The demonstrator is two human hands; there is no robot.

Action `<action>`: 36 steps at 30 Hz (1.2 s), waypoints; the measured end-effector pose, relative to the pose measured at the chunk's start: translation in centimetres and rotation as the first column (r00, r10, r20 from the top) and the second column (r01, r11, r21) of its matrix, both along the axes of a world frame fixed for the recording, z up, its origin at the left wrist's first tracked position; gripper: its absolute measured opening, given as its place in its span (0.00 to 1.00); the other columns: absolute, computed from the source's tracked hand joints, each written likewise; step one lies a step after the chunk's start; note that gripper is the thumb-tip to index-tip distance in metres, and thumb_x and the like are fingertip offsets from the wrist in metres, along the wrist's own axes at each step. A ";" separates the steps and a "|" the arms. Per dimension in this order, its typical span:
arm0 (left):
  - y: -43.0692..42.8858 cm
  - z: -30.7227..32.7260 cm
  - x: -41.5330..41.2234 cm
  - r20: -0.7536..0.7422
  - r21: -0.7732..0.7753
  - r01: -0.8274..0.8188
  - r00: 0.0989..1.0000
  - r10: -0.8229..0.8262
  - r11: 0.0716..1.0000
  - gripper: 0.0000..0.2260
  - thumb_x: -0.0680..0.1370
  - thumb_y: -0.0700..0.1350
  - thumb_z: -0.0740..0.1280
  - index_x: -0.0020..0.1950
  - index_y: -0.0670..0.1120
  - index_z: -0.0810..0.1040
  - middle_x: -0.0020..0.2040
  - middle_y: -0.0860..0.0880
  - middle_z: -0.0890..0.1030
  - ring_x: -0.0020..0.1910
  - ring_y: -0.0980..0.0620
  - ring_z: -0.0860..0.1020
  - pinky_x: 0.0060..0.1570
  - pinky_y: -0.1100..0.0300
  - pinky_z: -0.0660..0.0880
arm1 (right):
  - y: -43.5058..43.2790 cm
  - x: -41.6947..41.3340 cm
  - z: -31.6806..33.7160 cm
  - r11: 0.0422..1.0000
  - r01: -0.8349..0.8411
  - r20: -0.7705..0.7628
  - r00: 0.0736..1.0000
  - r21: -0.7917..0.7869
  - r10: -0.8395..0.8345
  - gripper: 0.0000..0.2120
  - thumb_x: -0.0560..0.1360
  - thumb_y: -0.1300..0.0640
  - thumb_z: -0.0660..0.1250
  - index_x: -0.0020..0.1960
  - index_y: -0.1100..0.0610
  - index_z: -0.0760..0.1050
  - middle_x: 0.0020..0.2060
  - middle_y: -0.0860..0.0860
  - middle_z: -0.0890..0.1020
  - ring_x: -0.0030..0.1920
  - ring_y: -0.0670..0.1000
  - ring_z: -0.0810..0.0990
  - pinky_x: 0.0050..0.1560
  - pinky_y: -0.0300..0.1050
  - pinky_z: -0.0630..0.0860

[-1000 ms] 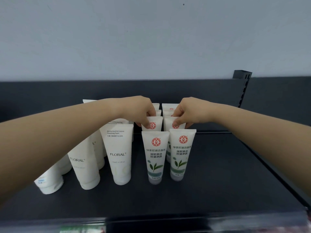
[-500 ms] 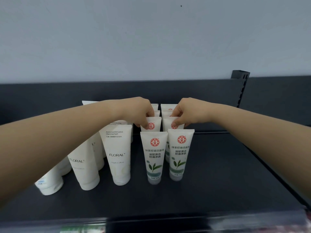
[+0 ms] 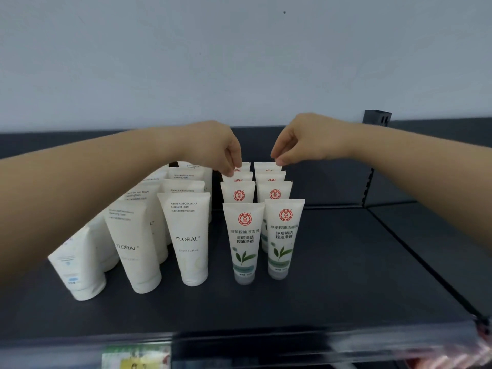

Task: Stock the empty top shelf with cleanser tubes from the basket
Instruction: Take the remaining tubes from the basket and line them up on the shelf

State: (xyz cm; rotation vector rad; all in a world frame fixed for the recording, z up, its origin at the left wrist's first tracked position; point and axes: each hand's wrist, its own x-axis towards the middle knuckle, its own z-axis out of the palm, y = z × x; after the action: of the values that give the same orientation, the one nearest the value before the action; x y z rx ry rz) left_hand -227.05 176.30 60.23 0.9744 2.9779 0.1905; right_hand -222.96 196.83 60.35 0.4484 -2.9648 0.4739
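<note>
Shelf: the dark top shelf (image 3: 346, 275) fills the lower half of the frame, below a pale wall (image 3: 239, 62).
Cleanser tubes: the green-tea tubes (image 3: 243, 241) stand cap-down at the centre of the frame in two columns. They look about four deep. Neighbours are touching or just beside one another, and only the crimped tops of the back ones show.
Other stock: white FLORAL tubes (image 3: 187, 238) stand in rows at centre left. A smaller white tube (image 3: 77, 265) leans at lower left.
Basket: not in view.
Left hand: the left hand (image 3: 215, 150) hangs over the back of the left column. Its fingers (image 3: 231, 170) curl down onto the crimp of the rear-left tube (image 3: 243, 165). I cannot tell whether they pinch it or only touch it.
Right hand: the right hand (image 3: 303, 141) is above the back of the right column. Its thumb and fingers (image 3: 278, 161) are drawn together right at the top edge of the rear-right tube (image 3: 267, 166). I cannot tell whether they grip it.
Step, as I judge it: squaring up the back pair of tubes.
Handling: probably light, with soft plastic walls that dent under a squeeze and a smooth, slightly slippery skin. Each tube balances on a narrow cap, so a knock could tip the whole column.
Where to hold: the flat crimped seam at the top is the stiffest part and suits a pinch for nudging. For carrying, wrap the body low down, near the cap.
Progress: partly stocked, by the look of it.
</note>
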 end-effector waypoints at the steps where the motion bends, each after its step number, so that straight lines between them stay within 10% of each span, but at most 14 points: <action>1: 0.0 0.3 0.3 -0.011 0.021 0.003 1.000 -0.003 1.000 0.09 0.73 0.45 0.71 0.53 0.51 0.82 0.48 0.57 0.84 0.50 0.58 0.80 0.46 0.68 0.74 | 0.0 0.2 0.3 1.000 -0.005 -0.003 1.000 -0.012 0.005 0.09 0.72 0.54 0.71 0.52 0.52 0.82 0.46 0.45 0.85 0.47 0.47 0.84 0.55 0.45 0.79; 12: 0.6 -0.9 3.3 0.101 0.029 0.051 0.993 -0.053 0.998 0.07 0.75 0.50 0.69 0.49 0.49 0.84 0.41 0.52 0.85 0.40 0.58 0.83 0.38 0.71 0.74 | 0.0 2.7 -1.2 0.994 -0.097 0.126 0.987 -0.059 0.103 0.10 0.73 0.50 0.70 0.52 0.51 0.82 0.45 0.45 0.85 0.44 0.40 0.83 0.45 0.31 0.79; 24: 0.8 -3.3 4.7 0.062 -0.114 0.071 0.996 -0.065 0.991 0.10 0.72 0.53 0.73 0.50 0.51 0.83 0.45 0.56 0.84 0.46 0.58 0.81 0.48 0.61 0.77 | -1.4 3.3 -3.4 0.984 -0.130 0.201 0.974 0.119 0.105 0.10 0.71 0.47 0.72 0.50 0.50 0.83 0.42 0.42 0.85 0.47 0.42 0.83 0.55 0.46 0.78; 36: 1.4 -4.2 4.3 -0.023 -0.194 0.081 0.996 -0.087 0.978 0.08 0.73 0.50 0.72 0.49 0.49 0.84 0.39 0.52 0.83 0.35 0.55 0.77 0.32 0.65 0.70 | -0.7 2.1 -5.0 0.983 -0.130 0.208 0.973 0.132 0.100 0.02 0.72 0.53 0.72 0.40 0.50 0.81 0.26 0.39 0.79 0.31 0.42 0.77 0.31 0.30 0.69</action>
State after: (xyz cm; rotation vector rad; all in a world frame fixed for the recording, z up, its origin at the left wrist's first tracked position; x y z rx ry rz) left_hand -222.79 177.66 56.01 1.0849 2.9053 -0.1128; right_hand -220.81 196.11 55.36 0.6263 -3.1955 0.3327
